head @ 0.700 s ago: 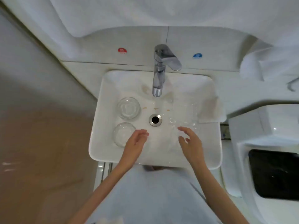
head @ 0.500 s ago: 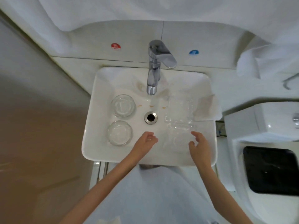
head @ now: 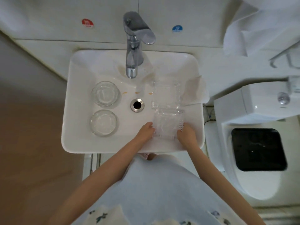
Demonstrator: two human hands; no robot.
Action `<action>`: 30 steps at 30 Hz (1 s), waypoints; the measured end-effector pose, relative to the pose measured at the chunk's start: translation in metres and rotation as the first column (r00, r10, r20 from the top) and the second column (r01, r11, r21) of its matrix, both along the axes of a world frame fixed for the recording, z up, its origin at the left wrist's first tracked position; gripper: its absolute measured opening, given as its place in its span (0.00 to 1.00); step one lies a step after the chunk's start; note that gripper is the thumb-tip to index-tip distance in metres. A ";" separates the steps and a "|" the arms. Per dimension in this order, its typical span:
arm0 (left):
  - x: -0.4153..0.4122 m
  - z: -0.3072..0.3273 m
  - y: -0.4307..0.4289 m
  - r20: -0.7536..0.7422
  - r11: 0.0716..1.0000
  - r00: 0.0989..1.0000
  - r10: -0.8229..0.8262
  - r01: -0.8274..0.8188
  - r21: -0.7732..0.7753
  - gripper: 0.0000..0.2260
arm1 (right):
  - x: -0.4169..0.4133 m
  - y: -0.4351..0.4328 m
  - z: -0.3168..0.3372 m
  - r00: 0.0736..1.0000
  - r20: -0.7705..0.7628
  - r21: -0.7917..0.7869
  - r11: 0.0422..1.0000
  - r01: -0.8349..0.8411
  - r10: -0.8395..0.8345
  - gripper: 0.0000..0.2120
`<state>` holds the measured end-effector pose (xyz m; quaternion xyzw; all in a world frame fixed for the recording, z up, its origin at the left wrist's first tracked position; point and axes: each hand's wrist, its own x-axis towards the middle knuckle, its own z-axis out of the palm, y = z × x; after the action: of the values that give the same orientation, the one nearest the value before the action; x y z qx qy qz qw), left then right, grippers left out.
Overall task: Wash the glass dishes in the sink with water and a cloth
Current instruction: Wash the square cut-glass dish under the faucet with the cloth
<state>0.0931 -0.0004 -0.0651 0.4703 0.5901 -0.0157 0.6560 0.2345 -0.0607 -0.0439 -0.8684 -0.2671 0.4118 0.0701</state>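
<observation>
At front right of the sink [head: 76, 114], we see both hands on one square dish [head: 168, 125]. Left hand [head: 145, 132] grips its left edge, fingers curled against the glass. Right hand [head: 186, 135] grips its right edge the same way. This dish sits near the sink's front rim; we can't tell if it's lifted off the bottom. A second square dish [head: 165, 95] lies just behind it, touching or nearly so. Cloth [head: 194, 91] drapes over the right rim, beside that second dish. Two round dishes [head: 105, 94] sit on the left side, one behind the other, apart. Drain [head: 137, 105] is mid-basin, faucet [head: 134, 46] behind it. Toilet [head: 259, 184] stands off to the right.
</observation>
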 end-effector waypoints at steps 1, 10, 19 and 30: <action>0.001 -0.001 0.000 0.005 1.000 1.000 -0.021 0.021 0.020 0.18 | 0.001 0.000 0.001 1.000 0.011 -0.016 0.999 -0.029 0.029 0.14; -0.011 0.004 -0.004 -0.008 0.995 0.998 0.067 -0.066 0.080 0.18 | 0.011 0.001 0.005 0.996 -0.092 0.026 1.000 -0.008 0.011 0.22; -0.068 0.030 0.033 0.170 0.961 0.948 0.270 -0.277 0.020 0.21 | -0.020 0.046 0.008 0.937 -0.347 0.327 0.942 0.078 0.043 0.14; -0.079 0.020 0.086 0.450 0.955 0.862 0.234 -0.291 0.059 0.18 | -0.014 0.105 -0.005 0.860 -0.374 0.547 0.831 -0.097 0.347 0.10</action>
<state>0.0141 0.0853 -0.0448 0.4171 0.4856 0.2171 0.7370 0.2201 0.0441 -0.0491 -0.6579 -0.4441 0.5243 0.3084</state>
